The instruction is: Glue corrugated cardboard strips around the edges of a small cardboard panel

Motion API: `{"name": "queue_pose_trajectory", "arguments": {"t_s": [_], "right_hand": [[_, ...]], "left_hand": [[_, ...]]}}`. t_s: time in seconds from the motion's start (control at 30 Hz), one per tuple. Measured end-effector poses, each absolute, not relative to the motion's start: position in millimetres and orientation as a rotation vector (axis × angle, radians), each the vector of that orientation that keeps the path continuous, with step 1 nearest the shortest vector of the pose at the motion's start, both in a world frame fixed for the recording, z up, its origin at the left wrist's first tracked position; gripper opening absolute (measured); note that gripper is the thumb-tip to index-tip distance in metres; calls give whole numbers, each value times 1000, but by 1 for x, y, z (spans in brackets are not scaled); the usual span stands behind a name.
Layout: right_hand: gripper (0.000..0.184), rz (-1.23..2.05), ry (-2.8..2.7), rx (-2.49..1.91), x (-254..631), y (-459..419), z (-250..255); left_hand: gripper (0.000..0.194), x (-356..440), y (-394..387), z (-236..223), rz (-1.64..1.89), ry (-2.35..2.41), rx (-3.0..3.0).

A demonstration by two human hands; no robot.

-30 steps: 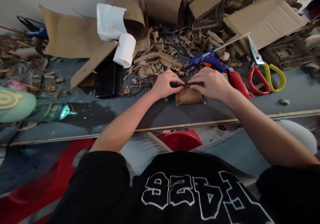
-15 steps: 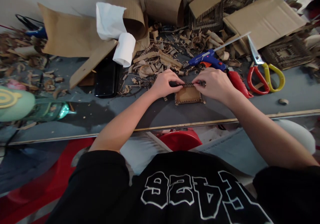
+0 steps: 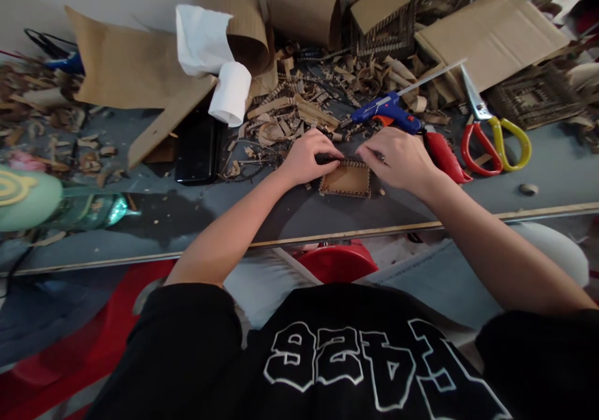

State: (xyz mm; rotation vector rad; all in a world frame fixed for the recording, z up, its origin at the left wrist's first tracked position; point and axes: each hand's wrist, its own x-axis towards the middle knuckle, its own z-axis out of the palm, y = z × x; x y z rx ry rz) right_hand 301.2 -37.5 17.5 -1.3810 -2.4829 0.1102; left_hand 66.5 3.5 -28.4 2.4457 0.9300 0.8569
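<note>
A small shallow cardboard box [image 3: 347, 180] with corrugated strips along its edges lies near the table's front edge. My left hand [image 3: 312, 156] pinches its far left corner between thumb and fingers. At the far right corner, my right hand [image 3: 397, 159] is closed, thumb against fingers; what its fingertips hold, if anything, is hidden. Just beyond the right hand lies a blue glue gun [image 3: 387, 113] with a glue stick in its back. Scissors [image 3: 489, 130] with one red and one yellow handle rest to the right, beside a red-handled tool [image 3: 444, 156].
Cardboard scraps [image 3: 299, 111] are heaped behind my hands. Farther back stand curled cardboard sheets [image 3: 304, 8] and a flat cardboard piece [image 3: 496, 36]. To the left are a tissue roll [image 3: 230, 94], a black phone [image 3: 199, 151] and a green bottle [image 3: 88, 208].
The box has shifted slightly left with my left hand on it. My right fingertips have drawn up from its far edge. The whole view has drifted slightly.
</note>
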Motion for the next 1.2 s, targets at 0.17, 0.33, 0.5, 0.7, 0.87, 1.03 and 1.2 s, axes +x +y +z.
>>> {"name": "queue_pose_trajectory", "arguments": {"t_s": [0.17, 0.33, 0.5, 0.7, 0.87, 1.03, 1.2], "right_hand": [[34, 73, -2314, -1422, 304, -34, 23], [25, 138, -2333, -1408, 313, -31, 26], [24, 127, -2394, -1423, 311, -31, 17], [19, 67, -2502, -1483, 302, -35, 14], [25, 110, -2486, -1430, 302, -39, 16], [26, 126, -2485, -1399, 297, -40, 12], [26, 123, -2514, -1399, 295, -36, 9]], "left_hand": [[19, 68, 3, -28, 843, 949, 2466], [20, 67, 3, -29, 848, 992, 2469], [21, 67, 4, -30, 875, 987, 2457], [20, 67, 3, -29, 881, 996, 2440], [17, 68, 3, -29, 869, 1015, 2446], [21, 66, 5, -31, 884, 964, 2466], [27, 62, 7, -29, 892, 887, 2474]]}}
